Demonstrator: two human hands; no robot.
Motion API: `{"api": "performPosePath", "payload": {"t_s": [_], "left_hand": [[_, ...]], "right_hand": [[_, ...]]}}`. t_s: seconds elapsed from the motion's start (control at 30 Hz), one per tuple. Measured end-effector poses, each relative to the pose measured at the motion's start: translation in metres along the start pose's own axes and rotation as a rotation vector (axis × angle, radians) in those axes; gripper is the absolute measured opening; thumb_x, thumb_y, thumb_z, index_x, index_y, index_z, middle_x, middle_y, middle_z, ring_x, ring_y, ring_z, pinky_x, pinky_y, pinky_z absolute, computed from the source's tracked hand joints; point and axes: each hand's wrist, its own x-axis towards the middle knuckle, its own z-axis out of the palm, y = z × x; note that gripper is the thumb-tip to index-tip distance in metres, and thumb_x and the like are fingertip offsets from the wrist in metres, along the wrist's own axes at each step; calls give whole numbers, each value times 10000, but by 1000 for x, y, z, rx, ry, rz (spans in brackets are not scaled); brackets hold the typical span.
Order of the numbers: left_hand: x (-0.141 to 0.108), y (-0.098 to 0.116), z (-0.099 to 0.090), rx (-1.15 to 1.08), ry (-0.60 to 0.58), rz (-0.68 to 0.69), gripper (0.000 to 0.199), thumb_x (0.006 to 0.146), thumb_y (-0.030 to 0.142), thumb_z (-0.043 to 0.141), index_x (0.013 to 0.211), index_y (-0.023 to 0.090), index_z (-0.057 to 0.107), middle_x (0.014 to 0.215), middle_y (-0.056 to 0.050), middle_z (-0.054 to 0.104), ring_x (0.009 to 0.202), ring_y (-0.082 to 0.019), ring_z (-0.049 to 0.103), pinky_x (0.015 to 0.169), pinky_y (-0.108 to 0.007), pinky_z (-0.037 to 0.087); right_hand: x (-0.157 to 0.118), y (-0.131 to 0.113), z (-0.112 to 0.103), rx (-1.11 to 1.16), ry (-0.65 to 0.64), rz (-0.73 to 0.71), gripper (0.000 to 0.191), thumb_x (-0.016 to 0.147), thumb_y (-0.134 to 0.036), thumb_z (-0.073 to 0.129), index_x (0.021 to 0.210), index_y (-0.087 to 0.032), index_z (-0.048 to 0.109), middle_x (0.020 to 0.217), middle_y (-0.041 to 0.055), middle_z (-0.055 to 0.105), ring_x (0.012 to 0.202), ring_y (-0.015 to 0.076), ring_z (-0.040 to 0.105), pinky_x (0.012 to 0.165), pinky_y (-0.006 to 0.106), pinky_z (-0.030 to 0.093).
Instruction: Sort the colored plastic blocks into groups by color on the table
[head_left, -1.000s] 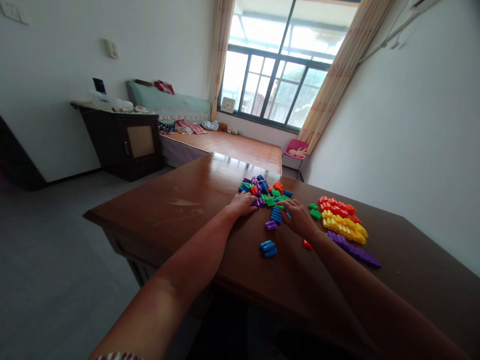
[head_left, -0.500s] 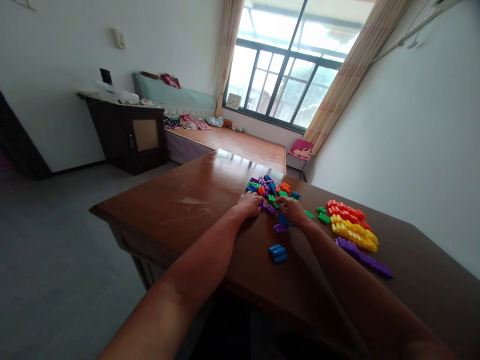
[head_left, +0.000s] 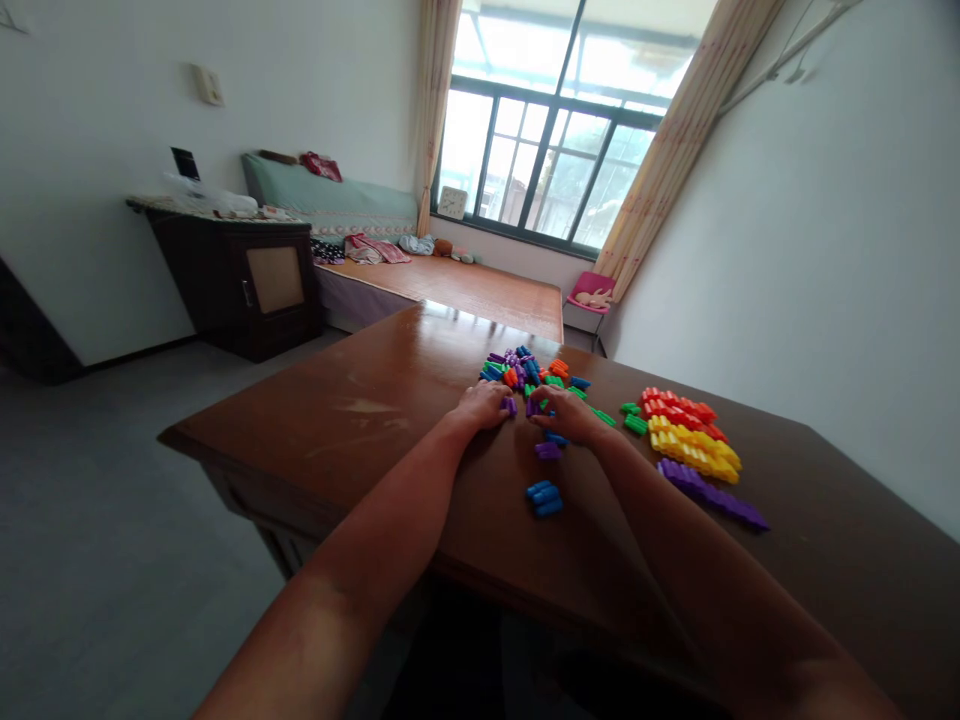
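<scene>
My left hand rests at the near left of a mixed pile of plastic pieces, its fingers closed on a small purple piece. Opposite it, my right hand pinches another purple piece. A gap separates the two purple pieces. Below my right hand lie a purple piece and, nearer, a group of blue pieces. A blue piece is partly hidden under the right hand. Green pieces lie to the right of it.
Joined rows of red, yellow and purple pieces lie on the right of the brown table. Behind stand a bed, a dark cabinet and a pink chair.
My right hand has moved a little toward the left hand and now has a purple piece at its fingertips. The purple piece at my left fingers has come away from the one beside it. The view has shifted slightly.
</scene>
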Motion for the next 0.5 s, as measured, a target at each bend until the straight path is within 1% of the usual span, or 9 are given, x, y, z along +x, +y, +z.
{"api": "performPosePath", "payload": {"t_s": [0.1,0.17,0.27,0.37,0.43,0.5], "left_hand": [[0,0,-3,-21,72,-6,360,808,339,633,1162,277,659,1194,-64,647,1147,-265,559,962,-357,481],[1,0,-5,-40,125,-6,343,808,321,631,1146,269,663,1168,-59,652,1124,-253,567,959,-347,480],[3,-1,-4,-68,190,17,313,817,310,623,1125,272,666,1170,-40,653,1116,-234,568,981,-339,464],[8,0,-1,-84,241,49,302,837,319,602,1131,277,660,1151,-26,668,1100,-221,580,974,-322,463],[13,7,-2,-96,264,73,303,849,332,588,1139,278,658,1111,-17,684,1058,-209,605,943,-303,475],[18,22,-5,-98,252,126,291,855,352,584,1126,285,666,1070,-3,697,1015,-198,628,914,-291,486]], "right_hand": [[-38,12,-17,91,137,18,317,793,-308,670,1092,-209,636,1085,64,651,811,163,646,775,321,518],[-73,31,-33,124,221,69,343,809,-321,645,1135,-216,630,1110,73,647,834,172,650,774,331,527],[-134,76,-61,136,394,247,387,806,-355,640,1165,-211,633,1102,90,660,867,199,654,766,356,545],[-196,125,-82,163,561,439,435,770,-445,674,1126,-196,664,1089,107,676,863,226,660,758,394,560],[-229,151,-86,193,596,503,465,732,-491,705,1086,-190,689,1088,115,684,867,237,665,755,401,565],[-251,167,-85,222,575,506,468,714,-499,720,1064,-189,706,1079,113,696,906,249,670,768,392,564]]}}
